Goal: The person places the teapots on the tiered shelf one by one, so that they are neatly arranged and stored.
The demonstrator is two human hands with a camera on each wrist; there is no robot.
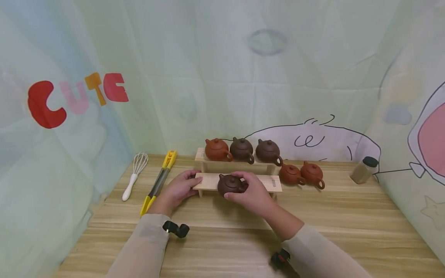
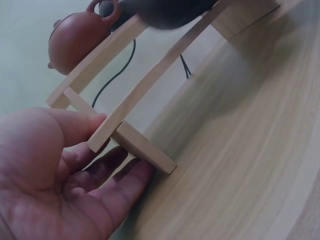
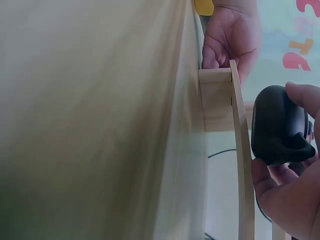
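Note:
My right hand grips a dark brown teapot, thumb in front and fingers behind near its handle. The teapot is over the front of the lower wooden stand; whether its base touches the board cannot be told. With thumb on the board's end and fingers by the leg, my left hand holds that stand's left end. Behind, a taller wooden stand bears a reddish teapot and two dark brown ones, the middle one and the right one.
Two reddish teapots, one nearer and one farther right, stand on the table. A dark-lidded jar is at the far right. Left of the stands lie yellow-and-grey tongs and a white-handled whisk. Printed cloth hangs behind.

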